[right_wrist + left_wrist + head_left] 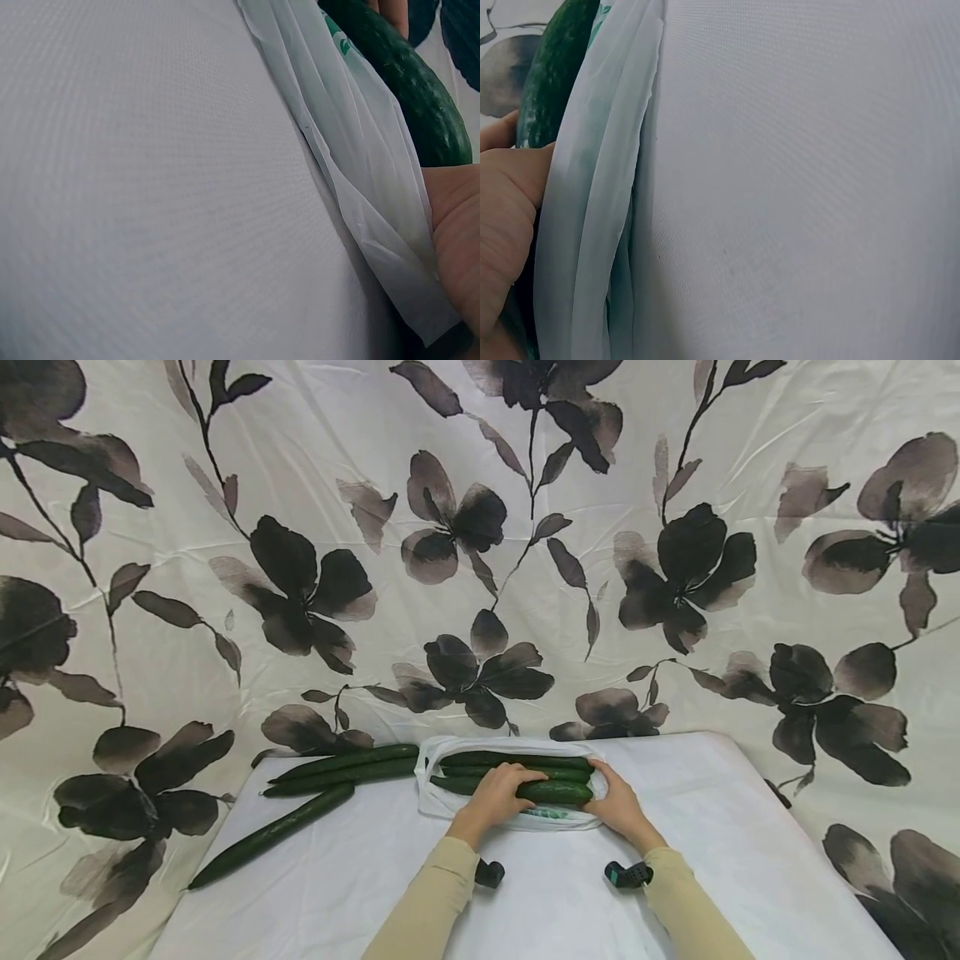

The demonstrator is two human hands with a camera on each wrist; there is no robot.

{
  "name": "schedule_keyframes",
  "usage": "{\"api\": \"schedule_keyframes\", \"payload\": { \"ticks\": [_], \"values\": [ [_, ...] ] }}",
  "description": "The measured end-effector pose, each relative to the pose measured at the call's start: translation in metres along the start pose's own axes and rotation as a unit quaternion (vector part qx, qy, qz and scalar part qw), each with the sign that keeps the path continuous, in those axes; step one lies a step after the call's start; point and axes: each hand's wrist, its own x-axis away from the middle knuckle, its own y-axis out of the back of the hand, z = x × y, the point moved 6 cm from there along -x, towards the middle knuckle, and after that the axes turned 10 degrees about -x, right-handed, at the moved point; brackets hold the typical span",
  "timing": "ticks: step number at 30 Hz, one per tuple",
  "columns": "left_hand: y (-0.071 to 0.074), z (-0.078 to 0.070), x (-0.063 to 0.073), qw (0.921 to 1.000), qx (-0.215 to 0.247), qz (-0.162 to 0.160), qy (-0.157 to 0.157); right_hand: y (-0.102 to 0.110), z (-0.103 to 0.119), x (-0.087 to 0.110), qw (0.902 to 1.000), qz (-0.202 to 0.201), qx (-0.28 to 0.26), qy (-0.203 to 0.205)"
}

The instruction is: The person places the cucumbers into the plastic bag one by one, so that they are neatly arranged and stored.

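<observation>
A white plastic bag (pixel 448 811) with green print lies on the table, its mouth spread around several dark green cucumbers. My left hand (pixel 495 797) grips the front cucumber (pixel 555 792) from above, thumb on the near side and fingers over the far side. At that cucumber's right end, my right hand (pixel 618 802) holds it between thumb and fingers. Behind it, other cucumbers (pixel 517 760) lie side by side in the bag. In the left wrist view, the bag's folded edge (pixel 592 195) runs beside the left hand. The right wrist view shows the cucumber's rounded end (pixel 442 135) against the right hand.
Left of the bag, two cucumbers (pixel 337 777) lie together with their right ends at its edge. Another cucumber (pixel 273 835) slants toward the table's left front. A white cloth (pixel 337 902) covers the table, and a floral curtain (pixel 480 568) hangs behind it.
</observation>
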Motion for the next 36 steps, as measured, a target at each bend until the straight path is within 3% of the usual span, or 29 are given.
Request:
{"api": "schedule_keyframes", "payload": {
  "ticks": [8, 15, 30, 36],
  "values": [
    [-0.005, 0.008, 0.003, 0.9995, 0.008, 0.004, 0.030, -0.003, -0.001, 0.001, 1.0000, 0.001, -0.003, -0.005],
    [0.000, 0.019, 0.010, 0.9973, 0.041, 0.002, 0.060, -0.004, 0.000, 0.002, 0.9999, 0.009, -0.002, -0.005],
    [0.009, 0.059, 0.034, 0.9967, 0.038, -0.002, 0.071, -0.002, 0.000, 0.002, 0.9999, 0.010, 0.000, -0.009],
    [0.013, 0.079, 0.046, 0.9951, 0.053, -0.020, 0.080, -0.002, 0.000, 0.003, 0.9999, 0.016, 0.004, 0.001]
  ]
}}
